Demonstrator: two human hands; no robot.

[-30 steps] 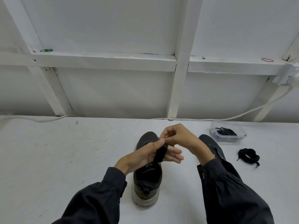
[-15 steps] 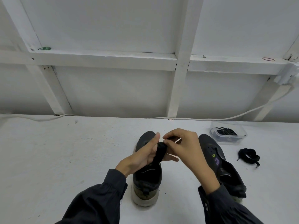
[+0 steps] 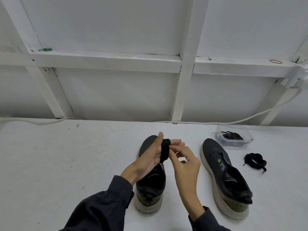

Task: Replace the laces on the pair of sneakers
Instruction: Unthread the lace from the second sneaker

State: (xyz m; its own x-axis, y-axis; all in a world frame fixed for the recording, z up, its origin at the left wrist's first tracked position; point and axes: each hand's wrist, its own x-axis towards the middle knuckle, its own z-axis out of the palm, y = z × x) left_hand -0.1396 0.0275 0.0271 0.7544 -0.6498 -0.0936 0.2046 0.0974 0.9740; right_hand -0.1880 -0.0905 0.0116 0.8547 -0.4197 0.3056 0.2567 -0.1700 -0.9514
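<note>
Two black sneakers with pale soles stand on the white table, heels toward me: the left sneaker under my hands, the right sneaker beside it with no lace in its eyelets. My left hand holds a black lace wound into a bundle around its fingers, above the left sneaker's toe. My right hand is at the bundle's right side, its fingertips pinching the lace. A second coiled black lace lies on the table right of the right sneaker.
A clear plastic tub with more black laces sits at the back right. A white cable runs along the table's far edge under a white framed wall. My dark sleeves reach in from below.
My right hand has dropped from above the bundle to its right side, uncovering the right sneaker. The left hand keeps holding the wound lace.
</note>
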